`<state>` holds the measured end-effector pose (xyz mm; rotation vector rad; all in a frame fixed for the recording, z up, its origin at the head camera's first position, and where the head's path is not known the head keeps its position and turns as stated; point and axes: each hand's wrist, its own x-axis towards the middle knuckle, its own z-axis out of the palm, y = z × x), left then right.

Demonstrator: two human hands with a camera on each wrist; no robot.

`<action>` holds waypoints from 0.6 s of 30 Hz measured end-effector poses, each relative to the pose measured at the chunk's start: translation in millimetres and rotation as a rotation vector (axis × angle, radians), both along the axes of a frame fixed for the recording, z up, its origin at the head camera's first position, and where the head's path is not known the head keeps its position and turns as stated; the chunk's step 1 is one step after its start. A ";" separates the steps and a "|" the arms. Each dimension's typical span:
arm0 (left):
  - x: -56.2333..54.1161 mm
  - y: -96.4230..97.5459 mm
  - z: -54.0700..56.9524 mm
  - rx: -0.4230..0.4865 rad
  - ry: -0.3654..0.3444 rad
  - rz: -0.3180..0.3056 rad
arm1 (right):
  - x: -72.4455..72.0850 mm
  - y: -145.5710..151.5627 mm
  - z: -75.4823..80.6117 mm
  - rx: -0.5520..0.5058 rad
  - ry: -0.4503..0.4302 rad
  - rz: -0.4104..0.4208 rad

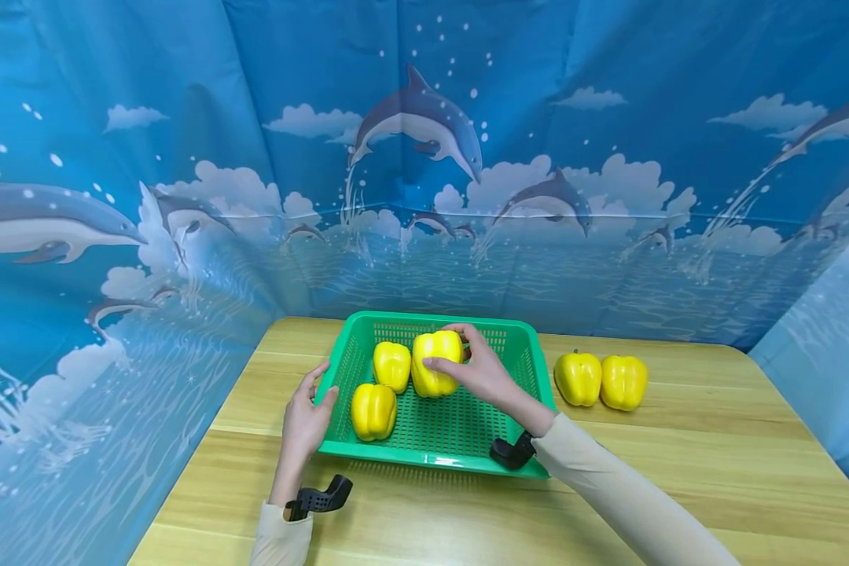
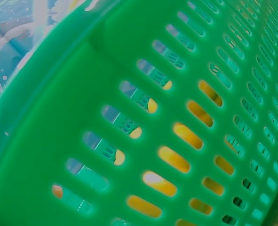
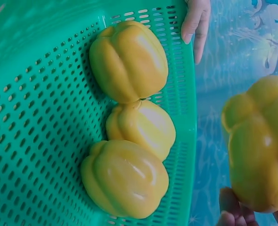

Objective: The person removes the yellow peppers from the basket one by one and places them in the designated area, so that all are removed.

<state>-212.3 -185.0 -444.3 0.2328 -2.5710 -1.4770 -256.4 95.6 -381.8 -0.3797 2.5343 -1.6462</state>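
Note:
My left hand [image 1: 307, 418] holds the left rim of a green plastic basket [image 1: 439, 458], thumb over the edge and fingers along the outside. Above the basket, my right hand [image 1: 484, 369] grips a yellow bell pepper [image 1: 439, 346], thumb on the near side. The right wrist view has this held pepper [image 3: 261, 146] at the right, with fingertips beneath it. Three more yellow bell peppers [image 3: 129, 61] lie in a row inside the basket along its left end; in the head view the held one partly covers one of them. Through the basket's slots, yellow shows in the left wrist view.
Two yellow bell peppers [image 1: 601, 380] stand side by side on the wooden table [image 1: 693, 464], just right of the basket. A blue curtain [image 1: 424, 259] printed with dolphins hangs behind the table and at both sides. Each wrist carries a black camera mount [image 1: 323, 495].

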 end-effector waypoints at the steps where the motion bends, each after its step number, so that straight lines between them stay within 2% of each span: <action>1: -0.2 -0.1 -0.2 0.000 0.001 -0.001 | 0.8 1.4 0.4 0.002 0.003 -0.009; 10: 0.7 -1.8 0.6 -0.004 0.009 -0.002 | 10.7 10.6 11.9 -0.011 0.042 -0.070; 18: -0.5 -2.8 -1.5 0.006 0.001 -0.012 | 16.7 18.5 12.1 -0.013 0.049 -0.133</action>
